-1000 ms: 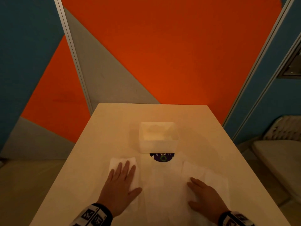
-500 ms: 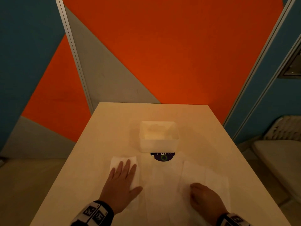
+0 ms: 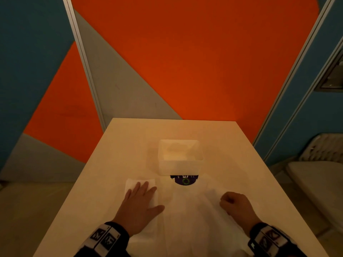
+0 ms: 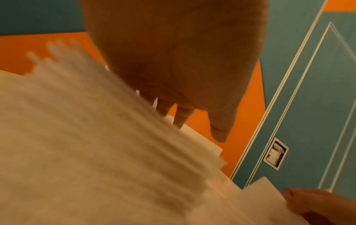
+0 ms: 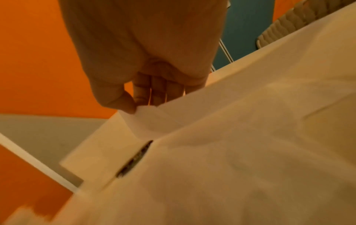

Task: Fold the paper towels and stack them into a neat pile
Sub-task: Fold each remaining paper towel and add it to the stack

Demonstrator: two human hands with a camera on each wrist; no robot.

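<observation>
Our left hand (image 3: 139,203) is lying flat, fingers straight, pinning the folded paper towel (image 3: 141,184) to the surface (image 3: 130,145) so it stays put, while our right hand (image 3: 236,204) is pinching the open towel's edge (image 5: 152,120) (probably for folding).

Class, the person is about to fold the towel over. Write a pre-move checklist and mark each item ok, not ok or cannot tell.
1. Left hand lies flat on the folded towel: ok.
2. Right hand pinches the open towel's edge: ok.
3. Pinch takes a single layer: cannot tell.
4. White bin stands clear beyond the towels: ok.
5. Table is bare where the fold lands: cannot tell.
</observation>
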